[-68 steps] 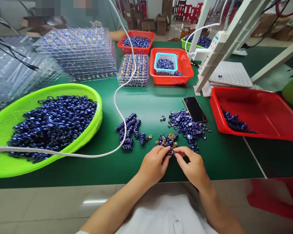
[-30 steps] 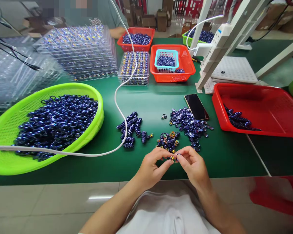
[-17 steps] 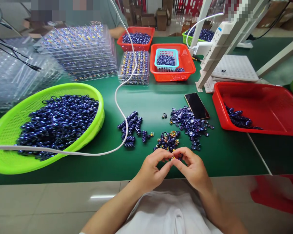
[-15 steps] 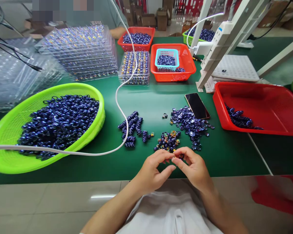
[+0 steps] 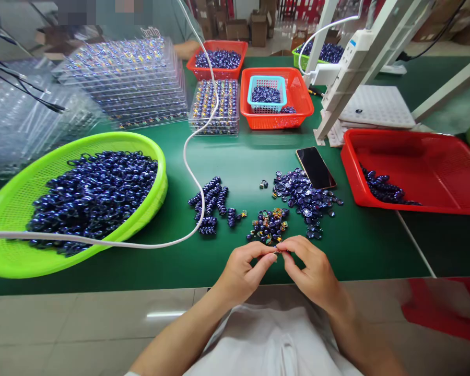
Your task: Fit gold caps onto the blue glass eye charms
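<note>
My left hand (image 5: 247, 269) and my right hand (image 5: 311, 266) meet near the table's front edge, fingertips pinched together. Between them is a small piece, mostly hidden by the fingers and too small to name. Just beyond the fingertips lies a pile of small dark-blue parts with gold and green bits (image 5: 269, 224). Behind it to the right spreads a heap of shiny blue round caps (image 5: 307, 198). Stacked rows of blue rings (image 5: 209, 201) rest to the left, and a lone small part (image 5: 263, 184) sits above the pile.
A green basket (image 5: 162, 172) of blue rings stands left, crossed by a white cable (image 5: 186, 151). A phone (image 5: 316, 167) touches the caps. Red trays (image 5: 426, 177) stand right and an orange basket (image 5: 274, 121) behind. Clear trays (image 5: 141, 99) are stacked back left, near another person.
My left thumb has come up against its fingers, closing the pinch. My right fingers have shifted slightly around the small piece. The piles look the same.
</note>
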`<state>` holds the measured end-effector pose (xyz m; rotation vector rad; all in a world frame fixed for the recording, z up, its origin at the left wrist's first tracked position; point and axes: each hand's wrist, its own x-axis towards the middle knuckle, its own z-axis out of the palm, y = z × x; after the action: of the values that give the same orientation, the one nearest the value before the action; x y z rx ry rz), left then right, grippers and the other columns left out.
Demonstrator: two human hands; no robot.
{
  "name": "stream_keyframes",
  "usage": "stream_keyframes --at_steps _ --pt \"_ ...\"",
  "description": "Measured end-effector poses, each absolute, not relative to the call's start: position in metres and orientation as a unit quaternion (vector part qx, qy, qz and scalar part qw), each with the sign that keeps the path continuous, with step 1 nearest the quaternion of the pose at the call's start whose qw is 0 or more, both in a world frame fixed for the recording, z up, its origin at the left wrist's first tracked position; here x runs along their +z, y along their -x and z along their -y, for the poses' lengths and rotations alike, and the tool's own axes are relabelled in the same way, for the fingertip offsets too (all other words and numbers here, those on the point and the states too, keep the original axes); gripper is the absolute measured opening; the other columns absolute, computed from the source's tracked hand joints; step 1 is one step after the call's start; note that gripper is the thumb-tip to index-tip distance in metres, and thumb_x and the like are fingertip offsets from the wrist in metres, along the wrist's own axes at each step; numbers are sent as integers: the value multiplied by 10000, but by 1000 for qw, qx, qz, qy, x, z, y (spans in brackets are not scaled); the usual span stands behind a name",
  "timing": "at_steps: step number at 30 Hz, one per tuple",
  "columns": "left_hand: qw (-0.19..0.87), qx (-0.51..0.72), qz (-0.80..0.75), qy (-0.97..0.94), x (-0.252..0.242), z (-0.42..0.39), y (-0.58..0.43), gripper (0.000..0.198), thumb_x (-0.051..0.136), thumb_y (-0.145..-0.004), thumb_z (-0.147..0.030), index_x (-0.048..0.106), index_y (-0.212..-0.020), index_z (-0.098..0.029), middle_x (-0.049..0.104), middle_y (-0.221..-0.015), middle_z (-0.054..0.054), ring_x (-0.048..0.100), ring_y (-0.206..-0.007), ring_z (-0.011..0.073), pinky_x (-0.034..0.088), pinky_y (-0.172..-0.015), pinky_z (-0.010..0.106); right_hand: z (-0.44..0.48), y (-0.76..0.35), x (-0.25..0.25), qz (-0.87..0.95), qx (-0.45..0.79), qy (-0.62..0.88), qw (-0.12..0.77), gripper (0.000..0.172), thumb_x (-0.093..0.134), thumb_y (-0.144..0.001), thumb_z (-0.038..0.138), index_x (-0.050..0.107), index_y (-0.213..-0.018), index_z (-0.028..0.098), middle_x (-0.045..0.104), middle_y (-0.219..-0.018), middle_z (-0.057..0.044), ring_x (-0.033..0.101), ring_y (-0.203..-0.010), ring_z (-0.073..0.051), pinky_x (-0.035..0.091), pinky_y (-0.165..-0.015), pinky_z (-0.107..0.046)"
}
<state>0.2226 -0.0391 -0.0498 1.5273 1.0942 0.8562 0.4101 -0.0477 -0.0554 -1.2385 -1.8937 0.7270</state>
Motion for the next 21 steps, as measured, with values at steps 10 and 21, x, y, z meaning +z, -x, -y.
stream_keyframes --at_steps 10,21 --pt "556 335 -476 -593 -44 44 -223 203 599 -920 -238 788 -877 -176 779 -875 64 702 -808 190 531 -761 281 56 -406 -65 753 234 451 418 230 604 -868 101 628 -1017 275 688 -1022 -59 656 -1004 -239 551 -845 -413" --pt "84 278 -589 -754 -74 10 -174 269 681 -859 -236 656 -1113 -152 671 -1027 134 639 -970 287 560 -845 442 54 -408 -62 751 234 466 404 148 545 -862 93 524 -856 239 644 -1010 -76 635 -989 -237 528 -846 -411"
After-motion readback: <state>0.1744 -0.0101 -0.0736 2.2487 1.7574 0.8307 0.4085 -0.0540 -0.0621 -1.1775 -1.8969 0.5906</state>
